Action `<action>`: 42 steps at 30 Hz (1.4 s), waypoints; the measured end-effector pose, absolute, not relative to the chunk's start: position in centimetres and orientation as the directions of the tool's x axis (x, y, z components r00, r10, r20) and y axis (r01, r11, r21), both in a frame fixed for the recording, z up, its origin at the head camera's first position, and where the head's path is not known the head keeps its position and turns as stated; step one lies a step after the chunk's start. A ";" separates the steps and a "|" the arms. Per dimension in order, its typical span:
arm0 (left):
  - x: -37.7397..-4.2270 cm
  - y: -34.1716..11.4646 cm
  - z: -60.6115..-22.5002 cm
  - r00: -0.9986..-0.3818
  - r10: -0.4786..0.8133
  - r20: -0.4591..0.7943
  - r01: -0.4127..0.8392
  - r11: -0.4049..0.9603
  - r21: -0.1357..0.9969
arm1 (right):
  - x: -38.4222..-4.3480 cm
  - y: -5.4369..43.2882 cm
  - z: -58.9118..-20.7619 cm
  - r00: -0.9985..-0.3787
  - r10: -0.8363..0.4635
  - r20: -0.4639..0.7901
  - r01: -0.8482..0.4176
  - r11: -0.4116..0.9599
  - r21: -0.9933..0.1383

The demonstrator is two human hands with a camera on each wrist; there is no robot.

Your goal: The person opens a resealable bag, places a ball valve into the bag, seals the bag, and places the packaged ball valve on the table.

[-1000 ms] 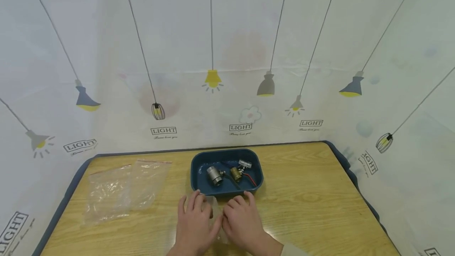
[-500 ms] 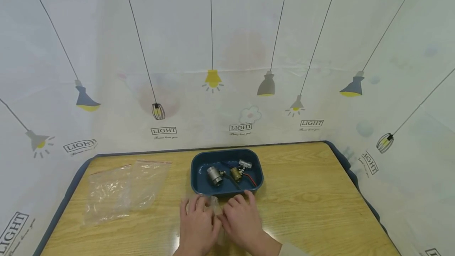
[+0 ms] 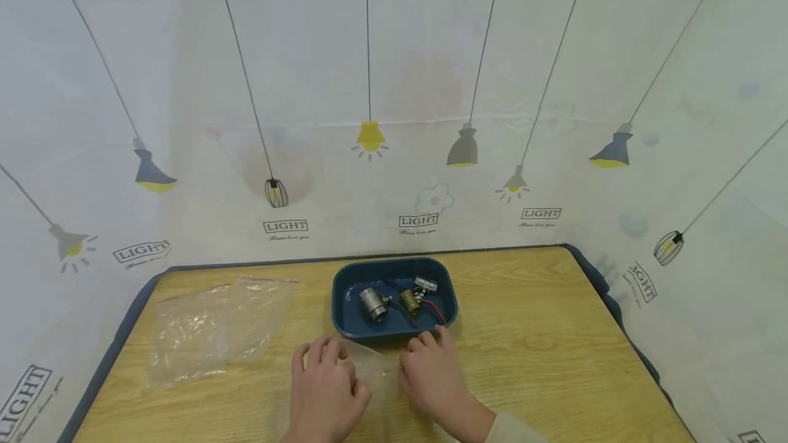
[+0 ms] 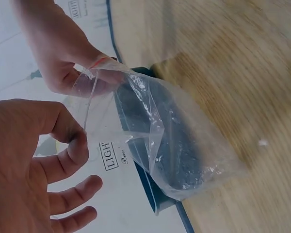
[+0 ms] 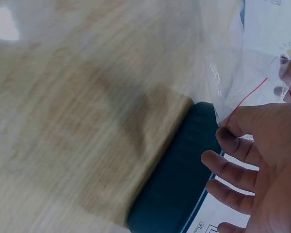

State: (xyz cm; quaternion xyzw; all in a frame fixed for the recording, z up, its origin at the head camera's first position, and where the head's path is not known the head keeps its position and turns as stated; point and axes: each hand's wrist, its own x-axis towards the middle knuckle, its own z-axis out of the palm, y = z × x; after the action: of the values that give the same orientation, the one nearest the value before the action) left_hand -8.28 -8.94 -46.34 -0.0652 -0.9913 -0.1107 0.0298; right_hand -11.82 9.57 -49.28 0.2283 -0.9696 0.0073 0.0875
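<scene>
Left hand [image 3: 326,388] pinches the clear bag [image 4: 179,136] by its top edge, thumb against curled index; other fingers bent, off the plastic. Right hand [image 3: 431,374] pinches the other end of that edge, by the red strip [image 5: 250,94], thumb to index; remaining fingers spread, loosely bent. Bag hangs between the two hands, on the near side of the tray [image 3: 349,323], mid-worktop [image 3: 542,354] left to right. Can't tell if its mouth is parted, or if its bottom touches the wood.

Tray: dark blue, close to the worktop's far edge, about halfway between the far corners. Inside: big silver valve [image 3: 373,305] on the left, dark lever [image 3: 403,313] beside it slanting toward the tray's near side; brass valve [image 3: 410,301] right of centre; small silver valve [image 3: 425,284] near the far right corner of the tray; red lever [image 3: 434,310] near the right end. Can't tell which valve the red one belongs to.

Two more clear bags lie flat by the worktop's far left corner: left bag [image 3: 187,340] nearer the left edge, right bag [image 3: 261,316] just beside it. Pale sleeve [image 3: 511,429] on right arm. Lamp-print sheet [image 3: 320,190] behind the far edge.
</scene>
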 end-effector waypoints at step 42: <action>-9.9 -9.5 -48.7 -0.996 0.081 0.038 0.089 0.951 0.297 | -12.2 9.2 -48.7 -0.853 -0.515 0.078 -0.516 0.857 0.017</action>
State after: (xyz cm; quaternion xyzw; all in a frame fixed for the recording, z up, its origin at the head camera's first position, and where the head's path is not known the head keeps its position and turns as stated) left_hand -9.87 -9.53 -48.73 -0.0432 -0.9876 -0.1507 0.0126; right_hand -12.24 9.23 -48.71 0.2678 -0.9627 0.0021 0.0398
